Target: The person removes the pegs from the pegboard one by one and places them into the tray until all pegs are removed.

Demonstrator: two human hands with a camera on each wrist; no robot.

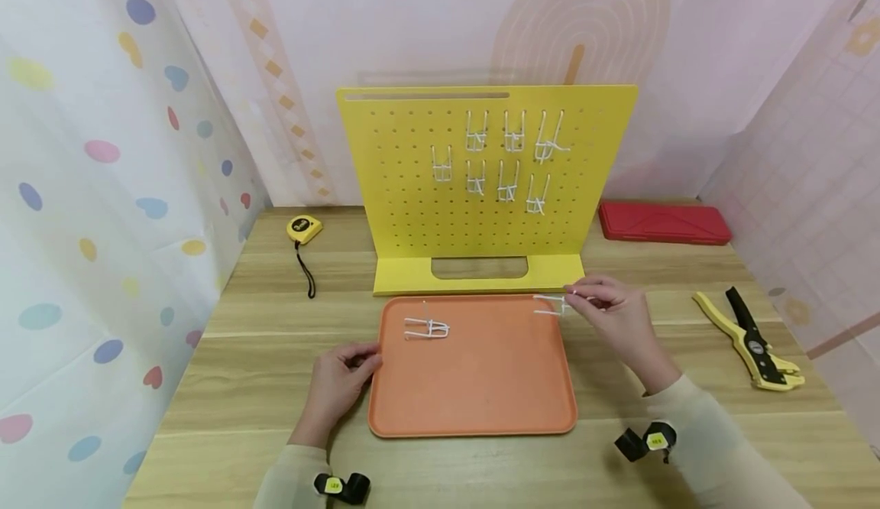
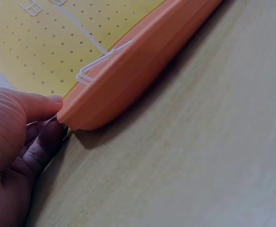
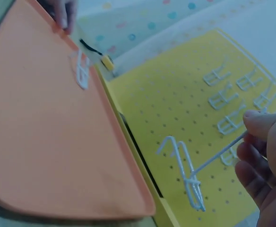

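Hook (image 3: 191, 180), white wire: held in the right-hand grip (image 1: 614, 312), with thumb and fingers pinched together on its long prong. Its two mounting ends are free and point left in the head view. Position: over the far right corner of the tray; no contact with the board is evident.

Left-hand grip (image 1: 341, 381): clamped on the left rim of the tray (image 1: 474, 387), thumb on top and fingers against the outer side.

Tray contents: one loose hook (image 1: 433, 329), lying near the far left corner, apart from both grips.

Board (image 1: 491, 222): yellow, perforated, standing directly behind the tray. Seven fitted hooks (image 1: 476, 139) hang from it, three in an upper row and four in an uneven group below. Unused holes are visible to the left, to the right and underneath.

Progress, judged from the present layout: seven pieces are fitted, one is in hand but not yet mounted, and one awaits pickup. On that count most of the work is complete, with two pieces left.

Tabletop (image 1: 234, 387), outer area: tape measure (image 1: 303, 228) to the left of the board, red case (image 1: 664, 223) to its right, and wire stripper (image 1: 755, 347) nearer the right edge. None of these three is in use
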